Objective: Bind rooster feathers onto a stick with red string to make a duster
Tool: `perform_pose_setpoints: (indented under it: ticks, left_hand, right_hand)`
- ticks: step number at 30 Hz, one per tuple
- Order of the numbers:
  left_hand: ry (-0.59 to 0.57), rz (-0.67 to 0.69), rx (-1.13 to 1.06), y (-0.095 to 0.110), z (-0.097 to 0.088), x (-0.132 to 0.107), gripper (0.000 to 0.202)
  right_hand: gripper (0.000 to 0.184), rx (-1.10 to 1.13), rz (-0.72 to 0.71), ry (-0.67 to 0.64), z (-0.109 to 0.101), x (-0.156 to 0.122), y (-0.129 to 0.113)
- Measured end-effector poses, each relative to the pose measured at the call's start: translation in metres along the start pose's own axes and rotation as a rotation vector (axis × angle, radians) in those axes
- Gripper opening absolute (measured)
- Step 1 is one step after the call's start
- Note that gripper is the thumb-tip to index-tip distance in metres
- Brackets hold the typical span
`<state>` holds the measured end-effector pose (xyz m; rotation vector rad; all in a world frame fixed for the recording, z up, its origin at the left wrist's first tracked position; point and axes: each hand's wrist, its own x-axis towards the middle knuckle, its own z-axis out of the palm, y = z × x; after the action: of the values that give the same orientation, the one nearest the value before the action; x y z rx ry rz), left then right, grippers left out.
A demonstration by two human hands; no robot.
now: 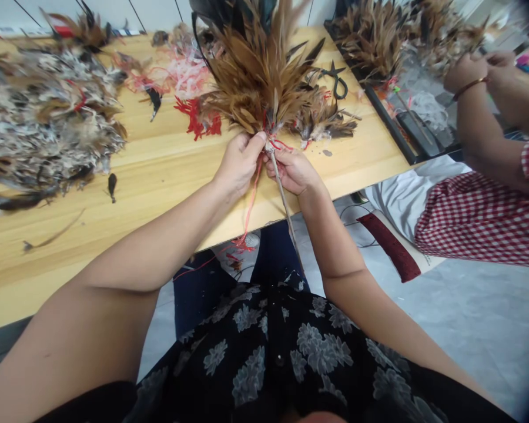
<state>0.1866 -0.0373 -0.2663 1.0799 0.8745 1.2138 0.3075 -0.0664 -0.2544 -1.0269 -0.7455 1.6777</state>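
Observation:
A large bunch of brown and black feathers fans out away from me over the wooden table. My left hand pinches the bound base of this bunch from the left, thumb on top. Close against it, my right hand is closed at the base from the right, fingers curled. A thin stick runs from the base down towards my lap. Red string winds about the base and hangs over the table edge. Exactly which strands my fingers grip is hidden.
Left lies a broad heap of feathers. Black scissors and red strips lie near the bunch. At right, a co-worker's hands are over a black-edged tray with more feathers. The table's front edge is close to me.

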Motion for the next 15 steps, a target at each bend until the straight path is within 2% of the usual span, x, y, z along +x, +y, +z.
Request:
perform_pose_setpoints:
  ticks: [5,11,15]
  left_hand:
    - [0.018,0.045,-0.008,0.0046,-0.001,-0.0005,0.042]
    - [0.022,0.067,0.04,0.0058,-0.004,0.0014,0.042]
    - [0.017,0.079,0.068,0.006,-0.005,0.0012,0.039]
  right_hand:
    - [0.025,0.065,-0.024,0.042,0.0035,-0.0042,-0.0038]
    - [0.022,-0.033,-0.019,0.065,-0.0011,-0.003,-0.0024]
    - [0.025,-0.042,-0.028,0.026,-0.0048,0.0033,-0.0009]
